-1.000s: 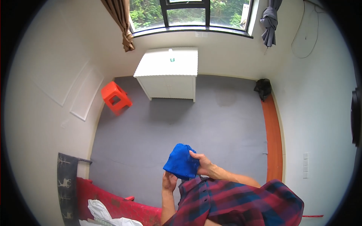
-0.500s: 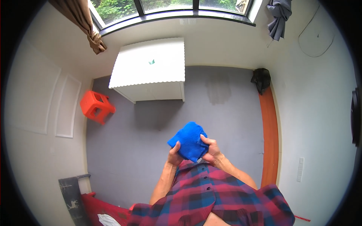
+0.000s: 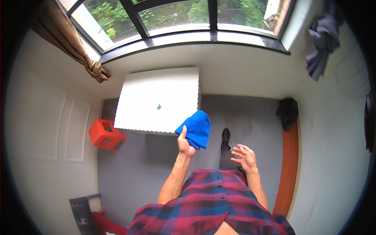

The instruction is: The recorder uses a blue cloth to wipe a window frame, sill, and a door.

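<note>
A folded blue cloth (image 3: 198,129) is gripped in my left hand (image 3: 185,145), the thumb on top and the other fingers beneath it. The cloth overlaps the near right corner of a white-covered table (image 3: 156,92) in the view; whether it touches cannot be told. My right hand (image 3: 245,157) is off to the right of the cloth, empty, with its fingers apart. On the tabletop lies a small green mark or object (image 3: 159,106), too small to make out.
A red plastic stool (image 3: 105,134) stands left of the table. Behind the table is a window (image 3: 176,19) with a brown curtain (image 3: 74,47) and a grey curtain (image 3: 323,43). A black bag (image 3: 288,111) sits at the right wall, above an orange-brown strip (image 3: 289,168).
My right hand has let go of the cloth and moved right, its fingers opening. The left hand keeps the cloth. The table appears closer, and a leg with a black shoe now shows.
</note>
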Demonstrator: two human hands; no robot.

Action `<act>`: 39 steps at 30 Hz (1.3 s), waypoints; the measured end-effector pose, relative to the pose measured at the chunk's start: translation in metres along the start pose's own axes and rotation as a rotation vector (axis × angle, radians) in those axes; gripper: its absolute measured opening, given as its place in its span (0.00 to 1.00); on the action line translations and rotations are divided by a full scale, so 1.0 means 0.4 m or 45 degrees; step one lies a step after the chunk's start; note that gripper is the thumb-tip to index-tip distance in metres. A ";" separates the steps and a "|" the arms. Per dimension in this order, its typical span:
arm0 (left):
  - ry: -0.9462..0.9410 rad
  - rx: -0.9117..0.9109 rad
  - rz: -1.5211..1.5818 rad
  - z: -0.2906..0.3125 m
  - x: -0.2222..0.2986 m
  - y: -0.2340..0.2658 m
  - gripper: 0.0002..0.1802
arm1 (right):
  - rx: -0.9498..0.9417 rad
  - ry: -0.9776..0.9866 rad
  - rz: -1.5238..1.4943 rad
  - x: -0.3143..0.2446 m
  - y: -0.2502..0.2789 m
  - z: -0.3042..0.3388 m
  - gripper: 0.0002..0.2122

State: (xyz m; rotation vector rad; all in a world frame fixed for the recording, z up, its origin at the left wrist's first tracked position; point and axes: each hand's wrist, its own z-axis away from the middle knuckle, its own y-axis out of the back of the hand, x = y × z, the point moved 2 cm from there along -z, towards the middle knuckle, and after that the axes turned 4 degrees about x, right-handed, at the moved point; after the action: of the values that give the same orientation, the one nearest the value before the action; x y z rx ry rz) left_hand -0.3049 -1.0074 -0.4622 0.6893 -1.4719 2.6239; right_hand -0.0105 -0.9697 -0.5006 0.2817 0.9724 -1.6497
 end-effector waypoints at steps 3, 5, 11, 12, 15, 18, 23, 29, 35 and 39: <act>-0.098 0.069 0.109 -0.195 0.028 -0.090 0.29 | 0.114 -0.012 0.113 -0.187 0.025 -0.169 0.15; -0.291 0.205 0.137 -0.291 0.057 -0.144 0.29 | 0.070 0.046 0.277 -0.334 -0.005 -0.274 0.13; -0.536 0.143 0.189 -0.547 0.208 -0.247 0.29 | -0.085 0.193 0.561 -0.681 -0.250 -0.559 0.11; -0.623 0.189 0.140 -0.588 0.235 -0.251 0.29 | -0.131 0.241 0.616 -0.710 -0.290 -0.597 0.11; -0.829 0.244 0.050 -0.728 0.340 -0.286 0.27 | -0.242 0.187 0.658 -0.770 -0.421 -0.721 0.11; -1.126 0.408 -0.149 -0.875 0.459 -0.358 0.26 | -0.327 0.176 0.769 -0.817 -0.529 -0.828 0.12; -1.447 0.579 -0.395 -1.183 0.678 -0.439 0.25 | -0.287 0.279 0.951 -0.901 -0.657 -1.032 0.12; -1.340 0.894 -1.541 -1.527 0.785 -0.557 0.24 | 0.123 1.003 1.497 -1.013 -0.789 -1.251 0.10; -1.216 0.844 -2.700 -1.726 0.689 -0.545 0.40 | 0.120 1.426 2.177 -0.973 -0.922 -1.427 0.13; -1.267 0.683 -2.736 -1.691 0.694 -0.554 0.38 | 0.078 1.627 2.134 -0.959 -0.960 -1.460 0.09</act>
State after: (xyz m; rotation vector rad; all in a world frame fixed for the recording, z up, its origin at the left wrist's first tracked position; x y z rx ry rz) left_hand -0.7358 -0.3767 -0.4742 1.9605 0.4481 0.6982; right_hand -0.4044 -0.2783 -0.4523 1.7311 0.9555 0.2325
